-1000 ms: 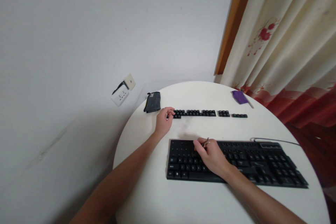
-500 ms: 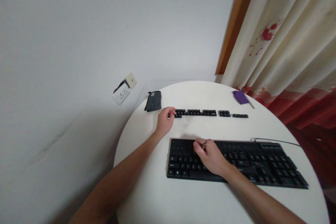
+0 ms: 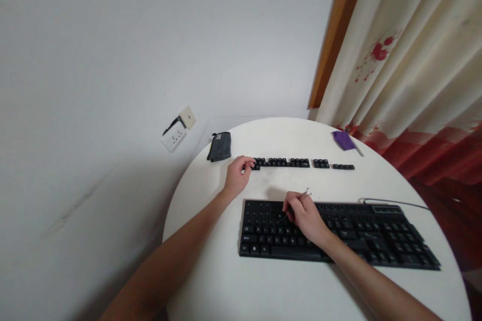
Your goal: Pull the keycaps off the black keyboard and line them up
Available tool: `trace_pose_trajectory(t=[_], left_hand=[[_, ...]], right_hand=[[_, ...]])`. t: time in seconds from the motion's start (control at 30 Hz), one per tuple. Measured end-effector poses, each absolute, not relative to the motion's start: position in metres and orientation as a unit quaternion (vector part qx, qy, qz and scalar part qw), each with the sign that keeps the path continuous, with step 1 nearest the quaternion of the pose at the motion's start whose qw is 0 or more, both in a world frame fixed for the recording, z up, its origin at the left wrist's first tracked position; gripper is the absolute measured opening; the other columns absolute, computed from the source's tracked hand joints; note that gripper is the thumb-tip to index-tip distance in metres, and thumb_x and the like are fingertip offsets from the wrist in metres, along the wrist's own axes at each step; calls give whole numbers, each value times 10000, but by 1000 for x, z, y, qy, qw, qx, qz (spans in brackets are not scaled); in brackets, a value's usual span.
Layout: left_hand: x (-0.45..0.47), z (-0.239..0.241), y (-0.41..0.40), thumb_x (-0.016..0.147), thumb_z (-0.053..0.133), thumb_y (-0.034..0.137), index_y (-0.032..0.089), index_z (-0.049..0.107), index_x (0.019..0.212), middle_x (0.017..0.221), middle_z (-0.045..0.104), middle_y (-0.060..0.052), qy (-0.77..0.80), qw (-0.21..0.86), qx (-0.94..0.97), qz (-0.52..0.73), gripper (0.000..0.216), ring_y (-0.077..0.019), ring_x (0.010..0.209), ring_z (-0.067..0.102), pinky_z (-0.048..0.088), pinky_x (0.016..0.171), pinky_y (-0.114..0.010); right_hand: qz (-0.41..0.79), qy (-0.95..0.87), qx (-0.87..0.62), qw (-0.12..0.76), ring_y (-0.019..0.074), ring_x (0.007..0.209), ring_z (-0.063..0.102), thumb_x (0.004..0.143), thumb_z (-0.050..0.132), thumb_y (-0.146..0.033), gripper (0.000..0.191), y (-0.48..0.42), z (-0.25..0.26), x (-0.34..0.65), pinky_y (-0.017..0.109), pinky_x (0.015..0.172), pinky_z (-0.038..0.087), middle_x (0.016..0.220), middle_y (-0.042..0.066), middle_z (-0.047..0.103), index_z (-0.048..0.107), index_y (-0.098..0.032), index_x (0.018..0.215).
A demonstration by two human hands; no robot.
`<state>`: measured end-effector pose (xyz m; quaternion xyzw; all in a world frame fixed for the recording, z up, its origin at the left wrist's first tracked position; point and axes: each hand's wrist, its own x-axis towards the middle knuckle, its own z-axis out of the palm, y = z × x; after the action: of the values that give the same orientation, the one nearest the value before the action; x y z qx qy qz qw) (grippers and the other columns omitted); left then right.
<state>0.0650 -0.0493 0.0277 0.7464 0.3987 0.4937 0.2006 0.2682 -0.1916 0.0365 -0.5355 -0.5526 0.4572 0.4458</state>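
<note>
A black keyboard (image 3: 361, 235) lies across the round white table (image 3: 301, 286). My right hand (image 3: 307, 215) rests over its left-centre keys, fingers pinched on a thin metal wire tool (image 3: 304, 194) whose end pokes up behind the knuckles. Farther back, a row of loose black keycaps (image 3: 297, 162) is lined up on the table. My left hand (image 3: 238, 175) sits at the left end of that row, fingers curled with the tips touching the end keycap.
A folded grey cloth (image 3: 219, 146) lies at the table's back left edge. A purple object (image 3: 343, 140) sits at the back right. The keyboard's cable (image 3: 391, 201) runs off to the right. A wall socket (image 3: 173, 135) and a curtain (image 3: 410, 60) stand behind.
My right hand has lifted slightly and tilted, so the wire tool now sticks up behind it. My left hand stays at the end of the keycap row, shifted a little right.
</note>
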Motion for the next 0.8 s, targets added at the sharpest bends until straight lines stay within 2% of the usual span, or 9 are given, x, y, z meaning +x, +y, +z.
trace_pose_trajectory(t=[0.13,0.23,0.33,0.5,0.8], left_hand=[[71,39,-64,881,484,98,178,684,941,835,692,-30,341,254,797,428,224,-126,718,587,445,650,-238],[78,44,-77,922,513,190,186,681,1052,951,713,-57,296,326,836,328,213,-149,825,629,476,689,-248],[83,45,-85,895,616,278,210,683,1101,1033,699,-62,258,363,859,253,227,-162,889,635,499,721,-253],[85,46,-87,792,759,348,215,707,1085,992,685,-63,208,350,875,262,326,-183,931,629,497,837,-295],[85,45,-87,840,702,322,221,740,977,915,716,-58,187,323,890,261,174,-180,869,634,494,820,-310]], right_hand=[[459,-497,-525,517,117,469,449,947,410,-408,393,-186,35,269,225,444,327,516,-22,505,597,-176,691],[464,-466,-519,546,114,480,442,933,450,-455,388,-183,36,269,225,447,323,554,-18,523,590,-179,699],[465,-458,-515,555,112,493,443,932,469,-470,393,-181,34,268,226,455,321,576,-14,533,582,-181,690],[453,-467,-515,558,112,504,437,950,462,-452,396,-182,31,268,228,474,325,571,-18,527,577,-180,686],[441,-473,-527,552,120,509,447,944,474,-465,392,-182,32,267,234,477,337,577,-13,540,593,-179,704]])
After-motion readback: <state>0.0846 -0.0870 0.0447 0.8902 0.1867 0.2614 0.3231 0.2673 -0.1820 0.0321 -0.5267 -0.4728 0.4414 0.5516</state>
